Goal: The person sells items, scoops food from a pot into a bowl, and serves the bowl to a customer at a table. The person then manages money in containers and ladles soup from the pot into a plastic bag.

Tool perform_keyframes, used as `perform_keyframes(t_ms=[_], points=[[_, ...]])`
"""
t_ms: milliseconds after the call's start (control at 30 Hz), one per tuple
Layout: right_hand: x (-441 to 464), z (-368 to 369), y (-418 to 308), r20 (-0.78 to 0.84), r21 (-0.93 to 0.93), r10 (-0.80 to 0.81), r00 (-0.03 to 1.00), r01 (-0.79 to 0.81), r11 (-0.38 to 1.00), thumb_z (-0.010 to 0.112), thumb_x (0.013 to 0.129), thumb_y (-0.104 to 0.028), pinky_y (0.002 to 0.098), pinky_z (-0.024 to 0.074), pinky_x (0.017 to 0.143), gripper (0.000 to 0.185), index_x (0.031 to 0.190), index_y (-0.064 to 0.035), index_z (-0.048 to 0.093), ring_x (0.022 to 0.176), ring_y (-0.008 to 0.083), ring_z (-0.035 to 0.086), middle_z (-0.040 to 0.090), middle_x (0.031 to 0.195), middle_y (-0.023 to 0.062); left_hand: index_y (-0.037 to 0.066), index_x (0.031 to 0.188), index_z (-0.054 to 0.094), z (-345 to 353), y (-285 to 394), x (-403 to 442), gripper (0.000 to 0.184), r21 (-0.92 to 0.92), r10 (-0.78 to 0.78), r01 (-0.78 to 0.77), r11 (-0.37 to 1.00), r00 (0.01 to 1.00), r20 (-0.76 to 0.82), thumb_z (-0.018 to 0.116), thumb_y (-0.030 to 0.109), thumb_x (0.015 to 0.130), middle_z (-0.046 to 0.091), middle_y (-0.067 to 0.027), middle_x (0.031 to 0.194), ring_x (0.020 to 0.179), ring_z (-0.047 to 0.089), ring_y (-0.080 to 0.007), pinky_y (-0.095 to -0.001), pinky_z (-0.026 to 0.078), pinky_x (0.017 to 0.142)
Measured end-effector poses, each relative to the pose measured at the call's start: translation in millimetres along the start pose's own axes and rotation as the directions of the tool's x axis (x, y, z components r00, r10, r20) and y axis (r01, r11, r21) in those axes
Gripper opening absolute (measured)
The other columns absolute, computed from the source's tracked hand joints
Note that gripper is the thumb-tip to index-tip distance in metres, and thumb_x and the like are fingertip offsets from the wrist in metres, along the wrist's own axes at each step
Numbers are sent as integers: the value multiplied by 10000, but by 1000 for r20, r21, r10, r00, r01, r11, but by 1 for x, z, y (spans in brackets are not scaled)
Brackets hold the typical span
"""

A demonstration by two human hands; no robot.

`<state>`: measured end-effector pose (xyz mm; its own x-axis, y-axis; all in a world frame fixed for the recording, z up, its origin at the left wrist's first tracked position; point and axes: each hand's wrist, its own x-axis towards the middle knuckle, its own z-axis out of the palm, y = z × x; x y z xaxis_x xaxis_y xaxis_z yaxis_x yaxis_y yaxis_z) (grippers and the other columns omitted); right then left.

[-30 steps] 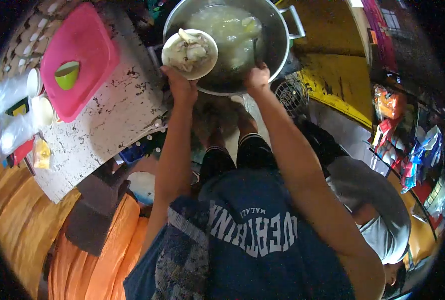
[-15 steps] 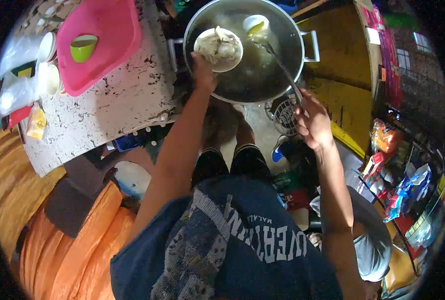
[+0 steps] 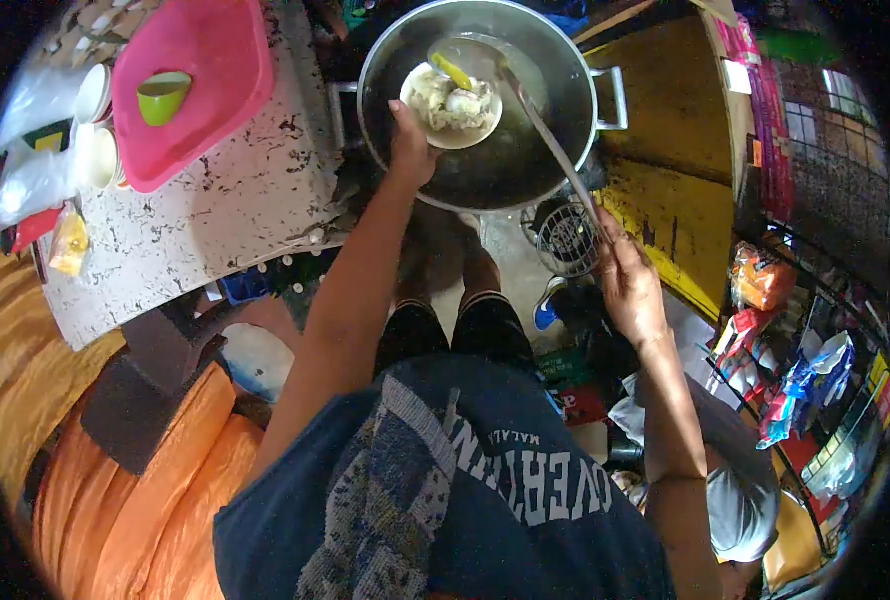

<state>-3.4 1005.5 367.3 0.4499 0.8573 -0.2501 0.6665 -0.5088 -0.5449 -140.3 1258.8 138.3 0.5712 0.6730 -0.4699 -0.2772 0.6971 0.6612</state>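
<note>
A white bowl (image 3: pixel 452 137) with pale meat pieces is held over the left part of a large metal pot (image 3: pixel 480 205). My left hand (image 3: pixel 410 148) grips the bowl at its lower left rim. A yellow-green piece (image 3: pixel 452 71) lies at the bowl's upper edge. My right hand (image 3: pixel 630 280) is closed round the handle end of a long metal ladle (image 3: pixel 557 152), right of and below the pot. The ladle's head reaches over the pot beside the bowl, where it is hard to make out. Cloudy broth (image 3: pixel 525 80) shows in the pot.
On the white table (image 3: pixel 230 200) at left are a pink tray (image 3: pixel 190 130), a green cup (image 3: pixel 165 98) and stacked bowls (image 3: pixel 103 160). A round wire grate (image 3: pixel 568 240) is below the pot. Another person (image 3: pixel 740 500) is at lower right, near hanging packets (image 3: pixel 810 375).
My right hand has moved out along the ladle's handle, down and right of the pot. The ladle has lifted from the broth toward the bowl, where the yellow-green piece now lies.
</note>
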Motion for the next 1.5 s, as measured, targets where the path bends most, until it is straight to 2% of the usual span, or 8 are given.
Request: perform_keyframes(t_ms=[367,733,967,1133,1233,1267,1367,1500], points=[[-12,-9,30,-336,26,-54,940,66,997,459,953,-57,357,418,979,365,1316,-18,474,1151,307,551,560,1246,204,122,1385,382,9,17,-12,778,-26,-139,137,990,984,-112,163,693,904,509,-63,1333,1163,548,-229,-382,487,915],[3,0,52,-93,174,168,981,-150,973,423,918,65,308,307,1077,459,1374,23,388,1302,222,402,456,1386,148,92,1411,328,20,50,-62,756,-177,80,-45,983,978,192,133,641,929,484,-112,1355,1188,536,-246,-393,469,974],[33,-56,-92,-99,382,-66,993,99,919,448,985,-177,202,420,727,389,1343,-28,474,785,62,474,589,1077,25,69,1400,337,23,87,-115,653,-143,-15,24,989,998,57,160,540,984,540,-126,1284,1103,595,-222,-345,523,890],[110,10,-159,-25,425,-476,879,440,791,503,937,-173,355,440,930,328,1222,-19,552,1138,229,525,482,1365,159,42,1403,327,3,73,-125,607,-144,118,-95,985,980,161,153,470,1009,440,-131,1381,1236,473,-216,-366,374,1052],[156,71,-204,-43,406,-474,879,449,796,488,908,-138,309,471,870,417,1317,-63,480,1040,216,566,575,1194,153,32,1411,312,-7,71,-134,640,-154,28,2,988,981,190,186,503,997,409,-125,1405,1273,426,-223,-373,333,1069],[152,50,-243,215,503,-204,955,71,862,466,927,-183,316,500,689,443,1356,-81,433,799,187,598,621,949,98,29,1417,303,-19,64,-130,670,-111,4,12,994,990,138,206,534,987,403,-120,1407,1281,413,-234,-375,323,1067],[174,65,-254,309,620,-136,941,-91,780,439,950,-274,341,488,537,485,1394,-90,373,623,185,586,622,916,103,26,1420,296,-31,52,-141,713,-49,25,-21,999,995,93,227,575,971,397,-114,1407,1284,401,-251,-377,309,1071],[211,-15,-239,61,-287,-631,773,619,731,429,938,-307,463,493,794,410,1207,-17,535,925,395,602,575,1151,250,23,1417,300,3,79,-163,730,-68,73,-68,995,994,77,231,591,965,383,-114,1411,1287,391,-254,-382,298,1082]])
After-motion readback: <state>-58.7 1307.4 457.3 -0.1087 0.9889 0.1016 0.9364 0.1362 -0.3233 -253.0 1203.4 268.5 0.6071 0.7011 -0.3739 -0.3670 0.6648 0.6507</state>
